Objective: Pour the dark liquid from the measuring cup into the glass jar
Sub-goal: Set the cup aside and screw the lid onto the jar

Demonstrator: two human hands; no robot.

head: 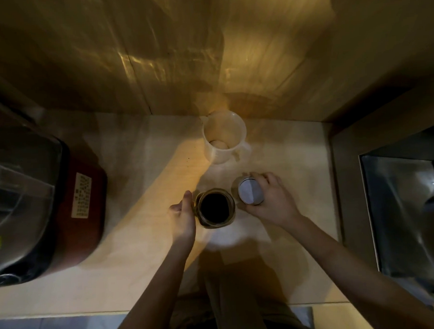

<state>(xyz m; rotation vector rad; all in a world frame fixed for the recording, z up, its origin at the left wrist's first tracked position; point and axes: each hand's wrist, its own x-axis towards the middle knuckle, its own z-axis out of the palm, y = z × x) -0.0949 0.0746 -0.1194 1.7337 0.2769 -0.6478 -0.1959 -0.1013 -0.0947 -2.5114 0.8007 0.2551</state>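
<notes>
Glass jar (216, 207) of dark liquid in left hand (182, 217) grip, right hand (271, 199) clasping half-hidden lid (247, 193)

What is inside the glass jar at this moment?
The glass jar holds dark liquid close to its open mouth. Its bottom is hidden under the liquid, and the left hand covers its left wall.

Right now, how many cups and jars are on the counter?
2: the glass jar of dark liquid stands between both hands, and the white measuring cup stands behind it near the wall. Nothing seems hidden.
</notes>
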